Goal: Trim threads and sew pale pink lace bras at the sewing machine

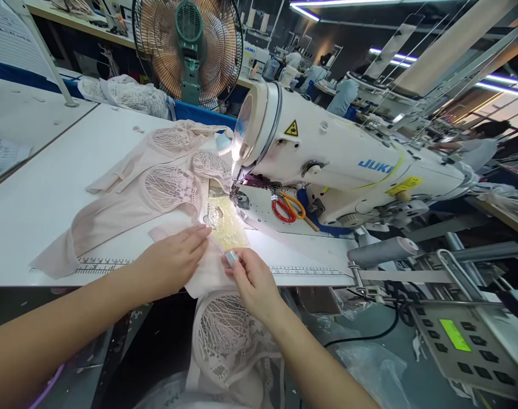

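A pale pink lace garment (157, 187) lies spread on the white sewing table (41, 193), and more of it hangs over the front edge toward my lap (225, 335). My left hand (174, 258) rests flat on the fabric near the table's front edge, fingers together and pointing toward the needle. My right hand (250, 278) pinches the fabric edge beside it, with a small silvery metal tool (231, 258) between thumb and fingers. Just beyond both hands stands the white JUKI sewing machine (339, 159), its needle area (237, 196) lit by a bright lamp.
Red and orange-handled scissors (287, 207) lie under the machine arm. A standing fan (188, 51) and a heap of lace pieces (126, 94) are at the back. A control panel with green display (463, 341) hangs at the right. Other people work at distant stations.
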